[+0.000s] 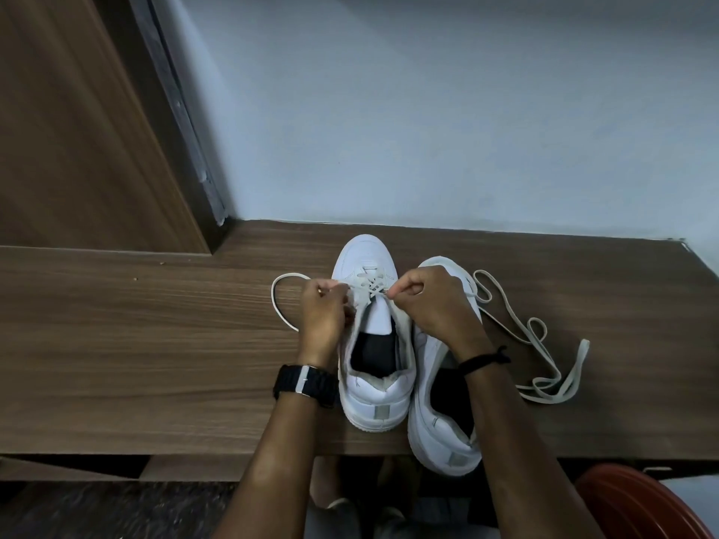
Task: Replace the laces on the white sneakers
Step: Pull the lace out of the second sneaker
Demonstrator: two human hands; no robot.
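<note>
Partly, the right hand (432, 305) hid the toe of the unlaced sneaker (439, 387) under it. Between both hands stood the half-laced sneaker (371, 332), toe pointing away toward the wall. The left hand (325, 309) and the right each pinched the lace (281, 305); its tips were hidden.

The tabletop (155, 344) is matt, brown wood-grain laminate. The sneakers (373, 398) look like smooth white leather with a faint sheen. The laces (544, 344) are flat woven cloth, off-white. The watch strap (288, 383) is black and ribbed.
</note>
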